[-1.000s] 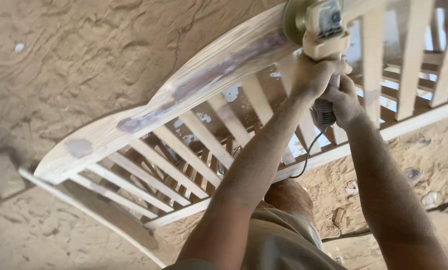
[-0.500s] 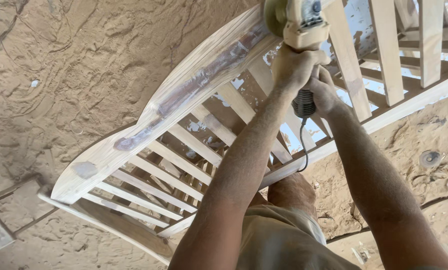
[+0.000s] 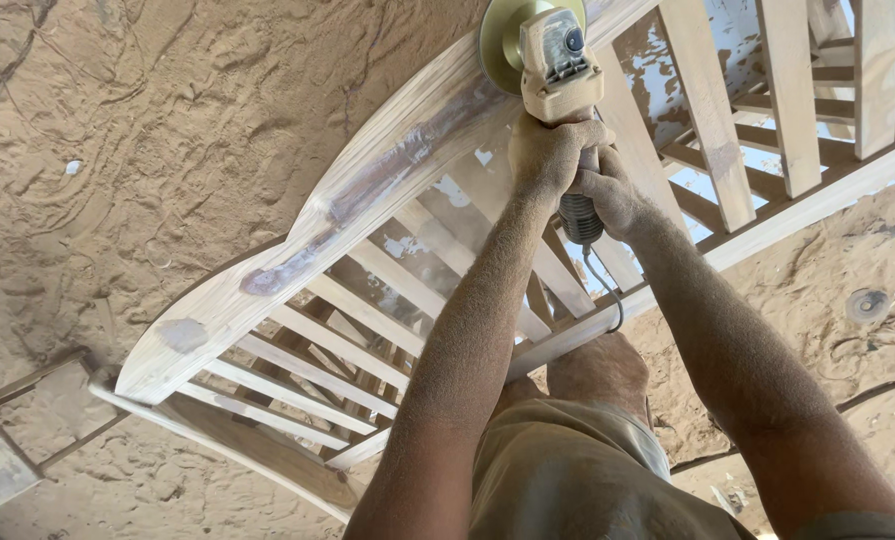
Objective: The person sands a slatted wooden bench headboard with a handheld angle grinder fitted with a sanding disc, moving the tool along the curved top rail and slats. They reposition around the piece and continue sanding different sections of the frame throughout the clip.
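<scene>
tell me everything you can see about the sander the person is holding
The sander is a corded power tool with a dusty beige body, a round greenish-yellow disc at its head and a dark ribbed handle end from which a black cord loops down. It points away from the person, its disc against the curved top rail of a pale wooden slatted frame. Both hands grip it: the left hand nearer the head, the right hand on the handle. Fine sawdust coats it.
</scene>
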